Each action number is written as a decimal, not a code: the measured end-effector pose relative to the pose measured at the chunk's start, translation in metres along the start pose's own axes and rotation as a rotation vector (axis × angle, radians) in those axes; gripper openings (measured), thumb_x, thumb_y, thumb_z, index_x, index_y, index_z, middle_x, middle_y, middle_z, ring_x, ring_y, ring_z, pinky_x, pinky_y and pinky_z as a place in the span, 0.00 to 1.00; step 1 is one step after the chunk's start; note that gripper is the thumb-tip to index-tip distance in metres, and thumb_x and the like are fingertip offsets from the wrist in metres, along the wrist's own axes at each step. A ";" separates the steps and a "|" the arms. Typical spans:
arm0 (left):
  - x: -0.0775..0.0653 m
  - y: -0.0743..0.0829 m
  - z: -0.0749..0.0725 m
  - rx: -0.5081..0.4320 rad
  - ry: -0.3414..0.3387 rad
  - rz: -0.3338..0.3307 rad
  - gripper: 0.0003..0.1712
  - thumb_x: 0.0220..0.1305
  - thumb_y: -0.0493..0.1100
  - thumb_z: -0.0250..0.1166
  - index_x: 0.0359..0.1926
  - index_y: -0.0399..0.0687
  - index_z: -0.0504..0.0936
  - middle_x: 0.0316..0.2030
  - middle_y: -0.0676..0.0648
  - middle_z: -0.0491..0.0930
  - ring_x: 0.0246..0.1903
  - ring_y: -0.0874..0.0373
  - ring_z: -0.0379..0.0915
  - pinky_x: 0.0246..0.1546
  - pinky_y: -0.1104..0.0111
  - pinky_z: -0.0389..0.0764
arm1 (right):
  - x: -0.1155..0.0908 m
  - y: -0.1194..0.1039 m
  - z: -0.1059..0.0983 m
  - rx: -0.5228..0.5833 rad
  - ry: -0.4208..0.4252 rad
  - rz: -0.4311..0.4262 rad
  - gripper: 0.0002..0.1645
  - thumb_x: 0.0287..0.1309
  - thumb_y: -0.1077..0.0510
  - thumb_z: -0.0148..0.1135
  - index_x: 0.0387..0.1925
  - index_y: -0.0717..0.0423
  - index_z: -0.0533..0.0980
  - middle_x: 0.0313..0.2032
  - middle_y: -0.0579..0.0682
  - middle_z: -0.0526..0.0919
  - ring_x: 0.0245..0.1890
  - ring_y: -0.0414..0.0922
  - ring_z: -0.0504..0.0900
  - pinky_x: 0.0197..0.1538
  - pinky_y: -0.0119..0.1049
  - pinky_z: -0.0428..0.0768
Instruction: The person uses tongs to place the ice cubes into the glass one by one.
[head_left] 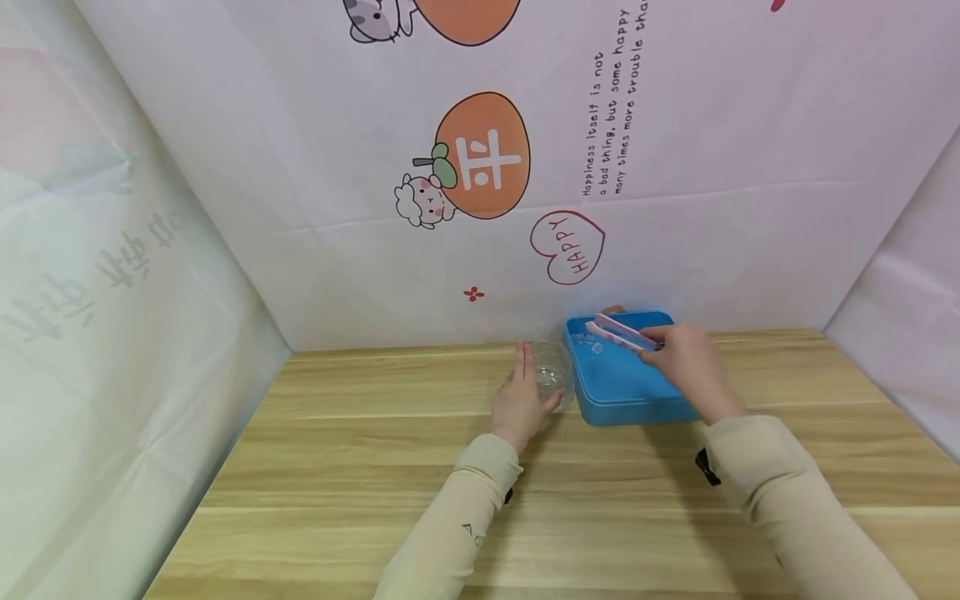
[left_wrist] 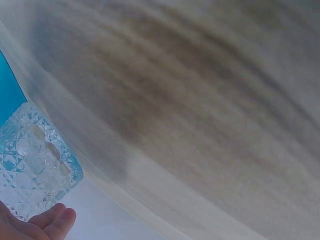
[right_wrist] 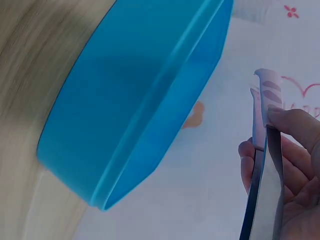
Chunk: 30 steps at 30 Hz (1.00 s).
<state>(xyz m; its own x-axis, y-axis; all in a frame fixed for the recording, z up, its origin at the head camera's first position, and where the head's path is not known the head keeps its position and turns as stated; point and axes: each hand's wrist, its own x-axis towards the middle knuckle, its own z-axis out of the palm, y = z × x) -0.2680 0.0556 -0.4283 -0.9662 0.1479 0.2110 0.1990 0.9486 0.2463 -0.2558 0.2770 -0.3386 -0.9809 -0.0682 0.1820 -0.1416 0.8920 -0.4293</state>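
My left hand [head_left: 517, 407] holds a clear glass cup [head_left: 553, 377] just left of a blue plastic box [head_left: 637, 411]; its fingers lie along the cup's left side, the thumb at the front right. In the left wrist view, the cup [left_wrist: 35, 167] has a cut diamond pattern, and rounded pale shapes show through its wall. Above the box, my right hand [head_left: 686, 367] grips metal tongs [right_wrist: 270, 190] with pink patterned ends. The tong tips are apart, with nothing visible between them, over small clear pieces [head_left: 597, 347] in the box's back left corner.
A wood-grain table [head_left: 360, 467] carries the box and cup. Close behind stands a white printed sheet [head_left: 360, 275], with more white sheeting at both sides. A small brown shape [head_left: 614, 309] shows behind the box's back rim.
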 end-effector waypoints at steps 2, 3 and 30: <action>0.000 0.000 0.000 -0.001 0.001 0.003 0.52 0.62 0.66 0.57 0.74 0.41 0.48 0.75 0.45 0.49 0.37 0.56 0.80 0.31 0.71 0.79 | -0.002 -0.006 0.000 0.017 -0.029 -0.007 0.23 0.57 0.60 0.63 0.53 0.68 0.77 0.40 0.67 0.84 0.27 0.49 0.80 0.25 0.33 0.75; 0.000 0.000 0.000 0.003 0.002 0.004 0.52 0.62 0.66 0.57 0.74 0.41 0.48 0.75 0.45 0.49 0.36 0.56 0.80 0.31 0.72 0.79 | -0.002 -0.009 0.001 0.020 -0.037 -0.016 0.23 0.57 0.60 0.64 0.53 0.68 0.77 0.40 0.67 0.84 0.28 0.48 0.80 0.25 0.32 0.75; 0.002 -0.003 0.003 -0.001 0.020 0.024 0.52 0.62 0.65 0.57 0.74 0.40 0.48 0.75 0.44 0.49 0.34 0.57 0.80 0.26 0.73 0.77 | -0.007 -0.036 0.026 0.020 -0.116 -0.133 0.19 0.54 0.61 0.67 0.47 0.66 0.81 0.33 0.60 0.87 0.24 0.42 0.78 0.24 0.31 0.74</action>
<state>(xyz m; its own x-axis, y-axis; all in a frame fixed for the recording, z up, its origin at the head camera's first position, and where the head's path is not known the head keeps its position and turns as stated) -0.2709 0.0540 -0.4319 -0.9577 0.1647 0.2360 0.2221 0.9445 0.2421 -0.2476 0.2344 -0.3472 -0.9620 -0.2372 0.1352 -0.2726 0.8629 -0.4256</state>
